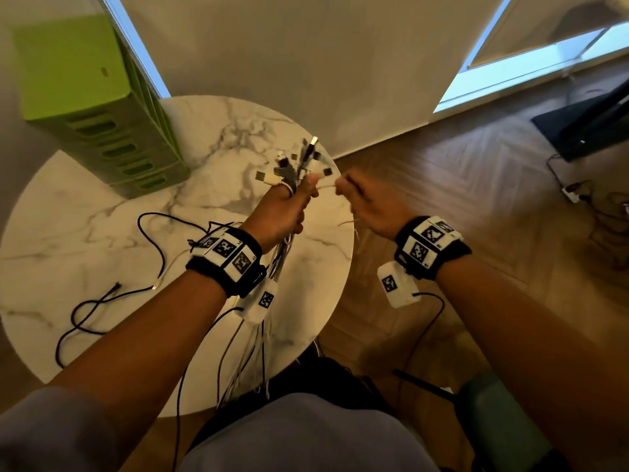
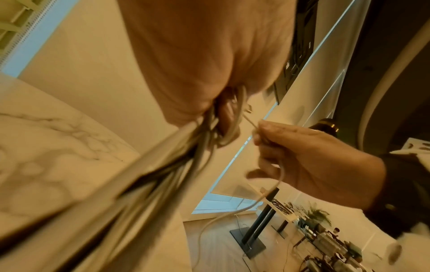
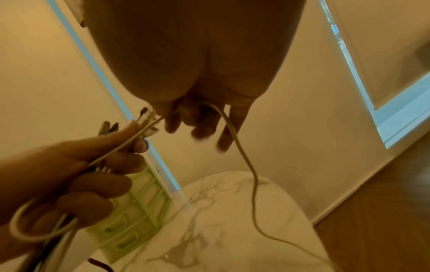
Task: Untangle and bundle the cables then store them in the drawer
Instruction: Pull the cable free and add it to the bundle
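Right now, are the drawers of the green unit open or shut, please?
Shut: on the green drawer unit, every visible drawer front sits flush in the head view; none is pulled out, no cables inside.

A round marble table (image 1: 102, 240) stands on wood flooring (image 1: 476, 172) beside a white wall (image 1: 272, 46).
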